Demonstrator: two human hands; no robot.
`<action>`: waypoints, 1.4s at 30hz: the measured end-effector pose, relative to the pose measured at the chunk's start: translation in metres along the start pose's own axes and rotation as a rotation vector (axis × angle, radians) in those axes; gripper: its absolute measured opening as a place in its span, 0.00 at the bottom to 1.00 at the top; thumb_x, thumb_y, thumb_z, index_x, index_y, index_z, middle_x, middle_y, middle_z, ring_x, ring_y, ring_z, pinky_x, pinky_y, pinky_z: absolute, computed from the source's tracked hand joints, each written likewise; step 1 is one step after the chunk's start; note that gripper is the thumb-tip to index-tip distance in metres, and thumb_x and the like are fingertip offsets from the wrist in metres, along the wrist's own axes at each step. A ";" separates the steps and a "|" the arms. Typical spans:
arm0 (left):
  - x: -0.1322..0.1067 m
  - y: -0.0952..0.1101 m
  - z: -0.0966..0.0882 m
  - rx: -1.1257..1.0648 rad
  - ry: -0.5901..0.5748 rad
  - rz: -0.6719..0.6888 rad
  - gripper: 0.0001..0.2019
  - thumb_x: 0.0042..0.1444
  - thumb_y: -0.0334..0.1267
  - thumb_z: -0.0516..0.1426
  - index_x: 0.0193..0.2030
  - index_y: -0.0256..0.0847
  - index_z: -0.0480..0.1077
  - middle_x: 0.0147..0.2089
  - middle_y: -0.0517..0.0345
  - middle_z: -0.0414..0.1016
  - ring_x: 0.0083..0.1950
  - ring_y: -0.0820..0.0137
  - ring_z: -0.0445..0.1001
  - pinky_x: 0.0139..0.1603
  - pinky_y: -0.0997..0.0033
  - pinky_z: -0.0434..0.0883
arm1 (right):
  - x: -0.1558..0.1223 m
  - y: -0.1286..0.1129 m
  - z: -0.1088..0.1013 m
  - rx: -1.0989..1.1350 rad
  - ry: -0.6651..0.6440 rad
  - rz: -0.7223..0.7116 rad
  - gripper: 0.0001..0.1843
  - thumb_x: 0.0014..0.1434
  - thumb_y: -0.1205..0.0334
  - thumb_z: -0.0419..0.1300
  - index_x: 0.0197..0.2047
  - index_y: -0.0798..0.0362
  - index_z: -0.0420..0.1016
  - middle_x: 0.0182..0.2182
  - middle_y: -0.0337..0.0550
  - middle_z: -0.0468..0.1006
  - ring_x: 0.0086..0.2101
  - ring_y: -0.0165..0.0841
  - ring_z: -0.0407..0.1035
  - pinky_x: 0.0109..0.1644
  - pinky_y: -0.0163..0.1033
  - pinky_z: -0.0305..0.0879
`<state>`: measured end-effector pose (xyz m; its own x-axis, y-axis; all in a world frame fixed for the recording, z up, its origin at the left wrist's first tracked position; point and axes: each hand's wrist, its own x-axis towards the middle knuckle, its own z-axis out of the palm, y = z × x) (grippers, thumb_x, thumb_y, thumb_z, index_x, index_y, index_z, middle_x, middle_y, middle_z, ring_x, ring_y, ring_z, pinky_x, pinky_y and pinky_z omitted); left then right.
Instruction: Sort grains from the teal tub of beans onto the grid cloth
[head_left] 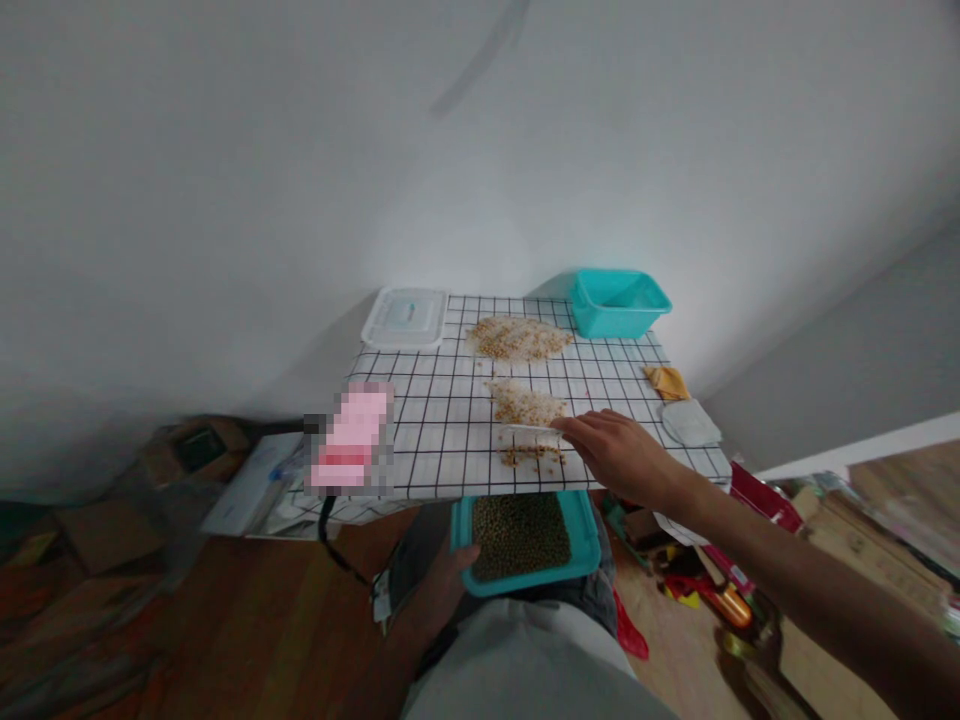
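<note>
My right hand point(607, 445) is closed on the end of a thin white strip point(529, 430), whose exact kind I cannot make out. The strip stands on the gridded tabletop, between a small heap of pale grains and yellowish kernels point(525, 403) and a short row of darker kernels point(532, 457) by the front edge. Below that edge, over my lap, is a teal plastic tub point(589, 545) holding many small greenish beans point(517, 535). My left hand point(454, 572) grips the tub's left side, thumb over the rim; its other fingers are hidden.
A larger mixed heap point(521, 338) lies farther back on the table point(431, 425). Behind it stand a white lid point(407, 320) and another teal tub point(619, 305). A yellow cloth point(666, 382) and clear lid point(690, 423) lie right, a pixelated pink object point(352, 435) left. Boxes clutter the floor.
</note>
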<state>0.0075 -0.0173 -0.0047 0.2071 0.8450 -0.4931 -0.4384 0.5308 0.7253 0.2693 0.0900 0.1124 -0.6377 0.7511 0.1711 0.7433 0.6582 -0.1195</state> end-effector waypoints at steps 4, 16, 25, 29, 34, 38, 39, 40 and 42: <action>0.001 0.001 -0.002 0.040 -0.012 0.033 0.04 0.46 0.38 0.63 0.26 0.41 0.77 0.36 0.52 0.82 0.51 0.56 0.75 0.62 0.60 0.63 | 0.005 0.001 0.001 0.005 -0.027 -0.027 0.18 0.64 0.70 0.51 0.56 0.53 0.66 0.41 0.46 0.78 0.40 0.36 0.71 0.48 0.42 0.63; 0.005 0.003 -0.003 0.053 -0.027 0.010 0.06 0.48 0.38 0.61 0.24 0.40 0.77 0.34 0.50 0.82 0.51 0.54 0.75 0.60 0.59 0.66 | -0.006 -0.010 -0.014 0.067 -0.100 -0.145 0.17 0.63 0.69 0.53 0.56 0.53 0.66 0.40 0.45 0.77 0.42 0.36 0.70 0.47 0.43 0.62; 0.005 0.005 0.000 0.044 0.013 0.004 0.06 0.47 0.37 0.60 0.23 0.41 0.77 0.31 0.52 0.82 0.47 0.57 0.77 0.58 0.62 0.67 | -0.007 -0.020 -0.020 0.065 -0.151 -0.173 0.18 0.65 0.68 0.51 0.58 0.53 0.64 0.41 0.45 0.77 0.42 0.36 0.69 0.47 0.44 0.62; 0.003 0.007 0.003 -0.001 0.012 0.018 0.04 0.46 0.37 0.61 0.25 0.41 0.77 0.35 0.51 0.82 0.51 0.56 0.76 0.59 0.61 0.67 | -0.004 -0.024 -0.019 0.053 -0.161 -0.198 0.18 0.65 0.69 0.51 0.57 0.54 0.65 0.41 0.45 0.76 0.41 0.36 0.68 0.47 0.43 0.62; 0.000 0.007 0.000 0.034 0.027 0.006 0.04 0.44 0.38 0.62 0.27 0.41 0.76 0.36 0.50 0.82 0.56 0.53 0.72 0.60 0.58 0.66 | -0.003 -0.022 -0.018 0.087 -0.155 -0.182 0.17 0.66 0.68 0.50 0.57 0.53 0.65 0.40 0.44 0.77 0.40 0.35 0.69 0.46 0.42 0.62; 0.001 0.003 -0.007 0.074 0.052 0.011 0.04 0.45 0.37 0.62 0.24 0.41 0.75 0.34 0.51 0.82 0.54 0.55 0.74 0.60 0.58 0.65 | 0.000 -0.021 -0.014 0.079 -0.128 -0.164 0.18 0.65 0.69 0.51 0.57 0.52 0.65 0.40 0.44 0.77 0.41 0.35 0.69 0.47 0.43 0.62; 0.002 0.001 -0.009 0.069 0.038 0.013 0.05 0.46 0.37 0.61 0.24 0.40 0.75 0.34 0.52 0.82 0.53 0.55 0.75 0.60 0.58 0.65 | 0.000 -0.022 -0.014 0.076 -0.129 -0.170 0.18 0.64 0.70 0.52 0.57 0.52 0.65 0.40 0.44 0.77 0.41 0.35 0.69 0.47 0.43 0.62; 0.003 0.000 -0.010 0.058 0.014 0.014 0.05 0.48 0.38 0.61 0.25 0.40 0.76 0.33 0.52 0.82 0.51 0.56 0.75 0.60 0.58 0.66 | 0.000 -0.022 -0.014 0.074 -0.134 -0.176 0.19 0.64 0.71 0.52 0.57 0.53 0.65 0.40 0.44 0.77 0.41 0.35 0.69 0.46 0.43 0.62; 0.005 -0.001 -0.012 0.038 -0.032 0.015 0.07 0.50 0.38 0.60 0.26 0.39 0.76 0.32 0.52 0.81 0.48 0.57 0.77 0.59 0.58 0.66 | -0.001 -0.024 -0.015 0.076 -0.147 -0.185 0.19 0.63 0.72 0.52 0.57 0.53 0.65 0.39 0.44 0.77 0.40 0.35 0.69 0.46 0.43 0.62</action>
<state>-0.0014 -0.0146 -0.0130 0.2290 0.8545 -0.4664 -0.4085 0.5192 0.7507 0.2556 0.0728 0.1299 -0.7883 0.6130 0.0536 0.5971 0.7831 -0.1738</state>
